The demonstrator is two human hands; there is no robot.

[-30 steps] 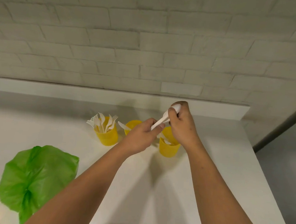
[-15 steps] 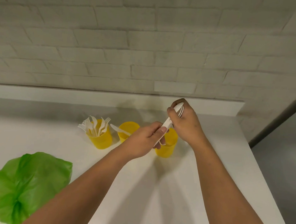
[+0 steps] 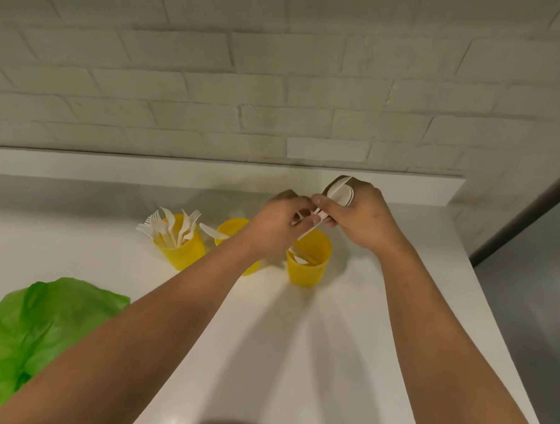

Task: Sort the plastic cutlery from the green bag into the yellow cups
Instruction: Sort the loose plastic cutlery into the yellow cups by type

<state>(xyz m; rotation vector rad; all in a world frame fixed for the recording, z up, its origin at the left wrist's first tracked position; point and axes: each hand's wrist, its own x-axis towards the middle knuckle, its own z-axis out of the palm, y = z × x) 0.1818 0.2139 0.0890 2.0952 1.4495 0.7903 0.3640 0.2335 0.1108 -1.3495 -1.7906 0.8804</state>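
Three yellow cups stand in a row on the white counter. The left cup (image 3: 181, 251) is full of white forks. The middle cup (image 3: 230, 230), partly behind my left arm, has a knife (image 3: 211, 231) leaning on its rim. The right cup (image 3: 309, 262) holds a spoon or two. Above that cup my right hand (image 3: 360, 216) grips a small stack of white spoons (image 3: 340, 192), bowls up. My left hand (image 3: 279, 223) pinches their handles from the left. The crumpled green bag (image 3: 38, 328) lies at the front left.
The white counter (image 3: 295, 360) ends at a raised back ledge (image 3: 209, 173) under a white brick wall. Its right edge drops off to a grey floor (image 3: 536, 293).
Both hands have risen slightly and closed together over the right cup; the left fingers now work at the spoon handles. The view has tilted, so the bag sits lower left.
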